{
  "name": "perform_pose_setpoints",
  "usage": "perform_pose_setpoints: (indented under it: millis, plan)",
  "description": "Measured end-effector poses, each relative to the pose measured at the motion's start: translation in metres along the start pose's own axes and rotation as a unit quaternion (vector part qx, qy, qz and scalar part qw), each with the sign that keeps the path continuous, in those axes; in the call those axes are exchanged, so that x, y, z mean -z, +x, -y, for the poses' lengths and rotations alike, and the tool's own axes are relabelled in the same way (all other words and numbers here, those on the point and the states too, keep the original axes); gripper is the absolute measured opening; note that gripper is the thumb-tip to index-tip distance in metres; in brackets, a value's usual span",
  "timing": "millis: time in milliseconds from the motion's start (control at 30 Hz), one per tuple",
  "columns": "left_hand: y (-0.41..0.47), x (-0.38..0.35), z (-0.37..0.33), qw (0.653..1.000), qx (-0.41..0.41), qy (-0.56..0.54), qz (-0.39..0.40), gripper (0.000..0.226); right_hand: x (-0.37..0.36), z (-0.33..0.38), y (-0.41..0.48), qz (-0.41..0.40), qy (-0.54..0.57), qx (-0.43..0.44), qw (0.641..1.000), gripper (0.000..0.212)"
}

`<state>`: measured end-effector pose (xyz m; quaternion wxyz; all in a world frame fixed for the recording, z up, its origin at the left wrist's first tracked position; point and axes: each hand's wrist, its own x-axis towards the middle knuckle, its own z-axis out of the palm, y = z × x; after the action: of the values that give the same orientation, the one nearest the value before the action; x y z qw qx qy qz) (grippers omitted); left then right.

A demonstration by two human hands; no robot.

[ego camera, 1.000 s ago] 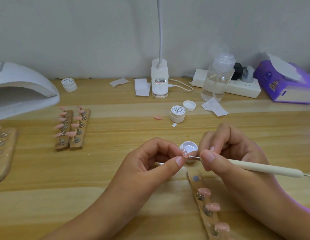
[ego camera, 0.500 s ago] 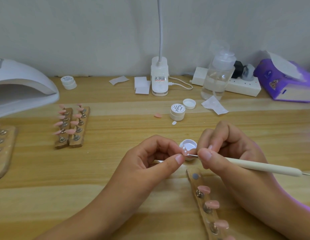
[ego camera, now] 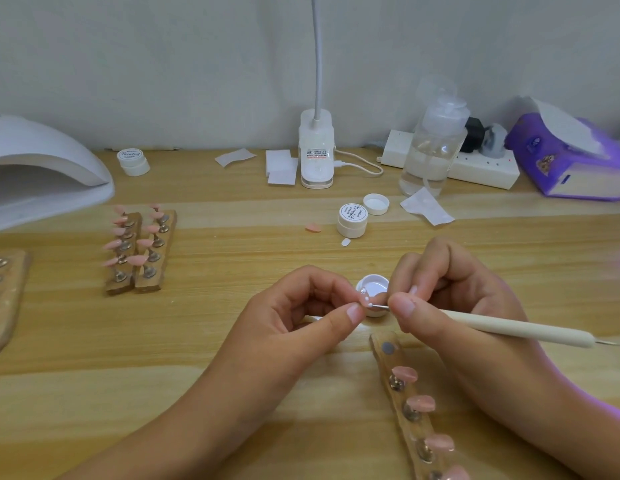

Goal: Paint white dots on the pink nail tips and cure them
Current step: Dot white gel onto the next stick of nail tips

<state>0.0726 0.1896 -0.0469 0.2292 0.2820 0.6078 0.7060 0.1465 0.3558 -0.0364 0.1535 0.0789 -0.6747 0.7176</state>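
Note:
My left hand (ego camera: 301,317) pinches a pink nail tip (ego camera: 365,299) that carries three white dots. My right hand (ego camera: 454,299) grips a cream dotting tool (ego camera: 509,330), and its metal point touches the tip's lowest dot. Just behind them sits an open white paint pot (ego camera: 372,287). A wooden holder strip (ego camera: 410,410) with several pink tips runs toward me under my right wrist. Two more wooden strips of pink tips (ego camera: 140,251) stand at the left. The white curing lamp (ego camera: 42,174) is at the far left.
A closed white pot (ego camera: 352,220), its loose lid (ego camera: 376,204), a stray pink tip (ego camera: 313,228) and paper scraps lie mid-table. A clip lamp base (ego camera: 316,157), clear bottle (ego camera: 433,147), power strip (ego camera: 481,168) and purple tissue pack (ego camera: 571,161) line the back wall. Another pot (ego camera: 132,161) sits beside the curing lamp.
The view has shifted slightly. Both hands stay together over the pot, and the tool's point has made small moves on the pinched tip.

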Motion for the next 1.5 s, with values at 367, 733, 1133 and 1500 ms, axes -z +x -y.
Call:
perform_pose_setpoints:
  millis: [367, 733, 1133, 1500]
  plan:
    - [-0.0003, -0.0002, -0.0007, 1.0, -0.003, 0.006, 0.003, 0.006, 0.001, -0.0014, 0.0006, 0.004, 0.011, 0.006, 1.0, 0.016]
    - [0.0006, 0.0004, 0.0009, 1.0, -0.009, 0.008, 0.005, 0.005, 0.0017, -0.0027, 0.0004, 0.004, 0.01, 0.012, 1.0, 0.015]
    - [0.0006, 0.0002, 0.0012, 1.0, -0.005, 0.0, 0.001, 0.006, 0.0017, -0.0029, 0.0011, 0.012, 0.011, 0.013, 1.0, 0.018]
    - [0.0009, 0.0, 0.0007, 1.0, -0.005, -0.002, -0.001, 0.006, 0.0012, -0.0037, 0.0006, 0.005, 0.007, 0.013, 1.0, 0.015]
